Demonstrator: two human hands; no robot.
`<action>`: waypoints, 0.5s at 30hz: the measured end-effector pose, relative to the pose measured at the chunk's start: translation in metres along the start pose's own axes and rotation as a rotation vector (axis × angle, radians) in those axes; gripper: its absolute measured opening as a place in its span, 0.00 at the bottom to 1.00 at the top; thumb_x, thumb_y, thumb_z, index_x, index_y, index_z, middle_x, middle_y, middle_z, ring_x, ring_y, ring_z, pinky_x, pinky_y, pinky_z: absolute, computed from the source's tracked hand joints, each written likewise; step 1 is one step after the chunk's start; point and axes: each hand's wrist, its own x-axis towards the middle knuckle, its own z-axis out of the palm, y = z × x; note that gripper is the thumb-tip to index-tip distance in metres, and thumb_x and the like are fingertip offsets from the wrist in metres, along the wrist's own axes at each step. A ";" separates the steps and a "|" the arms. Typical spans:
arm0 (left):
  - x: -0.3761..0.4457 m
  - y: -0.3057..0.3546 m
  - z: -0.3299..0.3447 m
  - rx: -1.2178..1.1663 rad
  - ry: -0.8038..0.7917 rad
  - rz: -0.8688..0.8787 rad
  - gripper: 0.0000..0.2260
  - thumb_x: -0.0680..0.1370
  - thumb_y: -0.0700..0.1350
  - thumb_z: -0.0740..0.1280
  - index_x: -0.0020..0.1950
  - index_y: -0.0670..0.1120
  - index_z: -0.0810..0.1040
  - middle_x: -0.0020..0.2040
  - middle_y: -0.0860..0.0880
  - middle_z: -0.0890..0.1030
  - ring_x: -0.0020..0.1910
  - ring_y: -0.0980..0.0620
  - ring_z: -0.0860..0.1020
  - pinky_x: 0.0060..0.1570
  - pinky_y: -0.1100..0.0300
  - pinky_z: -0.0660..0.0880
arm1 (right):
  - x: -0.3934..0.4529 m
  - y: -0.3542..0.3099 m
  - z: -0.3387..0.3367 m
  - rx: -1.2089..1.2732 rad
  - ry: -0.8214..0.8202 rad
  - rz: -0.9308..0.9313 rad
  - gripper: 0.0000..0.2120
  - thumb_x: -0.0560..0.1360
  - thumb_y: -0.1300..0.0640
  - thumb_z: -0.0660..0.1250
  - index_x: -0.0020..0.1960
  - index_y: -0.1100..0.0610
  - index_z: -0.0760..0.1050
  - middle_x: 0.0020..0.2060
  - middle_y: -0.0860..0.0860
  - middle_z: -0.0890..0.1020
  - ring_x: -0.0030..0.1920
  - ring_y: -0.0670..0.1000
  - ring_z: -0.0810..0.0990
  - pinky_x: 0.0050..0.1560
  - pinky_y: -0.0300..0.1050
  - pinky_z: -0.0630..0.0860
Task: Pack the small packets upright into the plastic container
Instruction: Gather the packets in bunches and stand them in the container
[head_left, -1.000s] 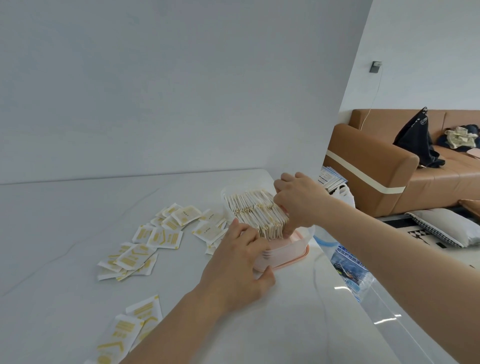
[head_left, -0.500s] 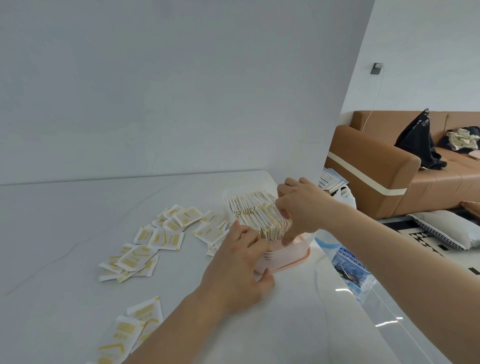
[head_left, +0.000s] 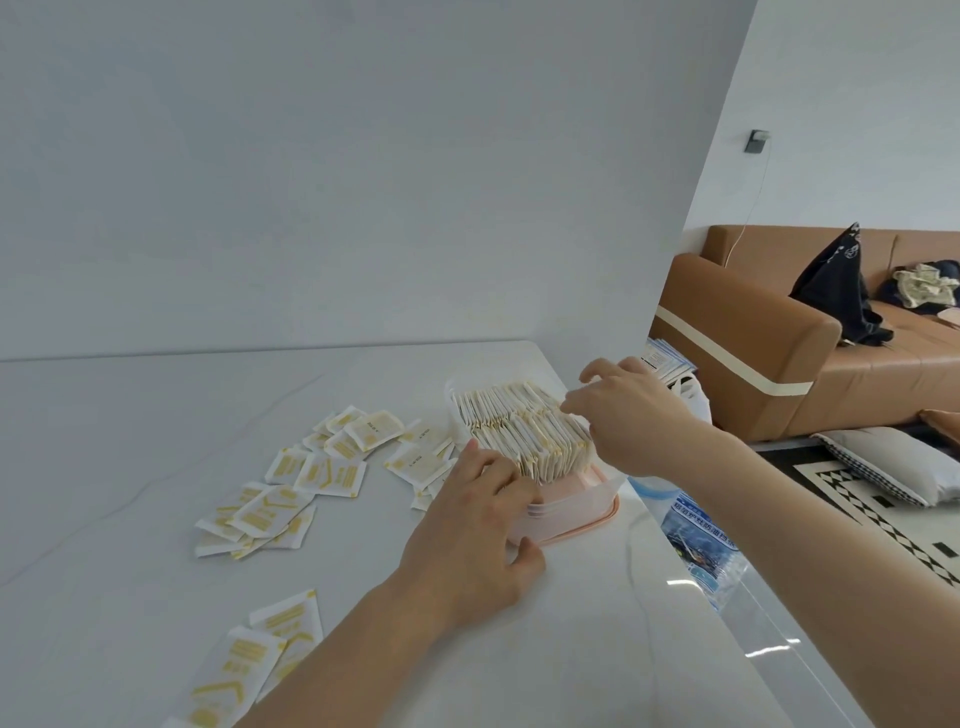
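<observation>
While most of the packets (head_left: 524, 431) already stand on edge in a tight row inside the container (head_left: 576, 506), the step in hand looks like tidying and firming that row, not fetching a new one. The container sits near the right edge of the table (head_left: 156, 415), its near end open and pink inside, so there is room for more.

The left hand (head_left: 475, 540) grips the container's near left corner: its fingers lie over the rim against the end of the row, and its thumb presses the outer wall low down. It seems to steady the box and keep the last packets from tipping forward. The right hand (head_left: 631, 410) hovers at the right side of the row with fingers spread and loosely bent, the tips at or just above the packet tops; it pinches nothing that I can see, though whether the tips touch the paper I cannot tell.

Loose packets (head_left: 332, 470) lie flat on the table to the left of the container, some just beside it, and a few more (head_left: 249, 660) lie nearer the person.

By my judgement, the task is well past halfway. Next, one hand must keep the row pressed back while the other reaches left, picks up a flat packet, turns it on edge and slips it into the gap at the near end.
</observation>
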 end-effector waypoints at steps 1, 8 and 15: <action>0.000 0.000 0.000 -0.006 -0.002 0.000 0.13 0.72 0.51 0.64 0.54 0.49 0.77 0.48 0.58 0.68 0.61 0.50 0.68 0.81 0.51 0.51 | -0.002 0.001 0.002 -0.001 0.024 0.016 0.18 0.78 0.60 0.62 0.64 0.45 0.79 0.63 0.47 0.80 0.71 0.47 0.68 0.67 0.47 0.65; -0.001 -0.001 0.002 0.017 -0.010 0.017 0.13 0.71 0.49 0.66 0.54 0.48 0.78 0.49 0.54 0.73 0.62 0.48 0.69 0.80 0.49 0.52 | -0.009 -0.016 -0.003 0.042 -0.009 0.104 0.19 0.81 0.59 0.58 0.63 0.42 0.79 0.50 0.47 0.80 0.48 0.46 0.68 0.56 0.43 0.70; -0.002 -0.007 -0.019 -0.109 -0.009 0.016 0.20 0.76 0.51 0.67 0.67 0.49 0.74 0.64 0.51 0.73 0.69 0.51 0.69 0.76 0.57 0.61 | -0.001 -0.024 -0.004 0.082 0.030 0.153 0.15 0.81 0.54 0.59 0.61 0.43 0.80 0.50 0.47 0.81 0.54 0.47 0.72 0.53 0.44 0.68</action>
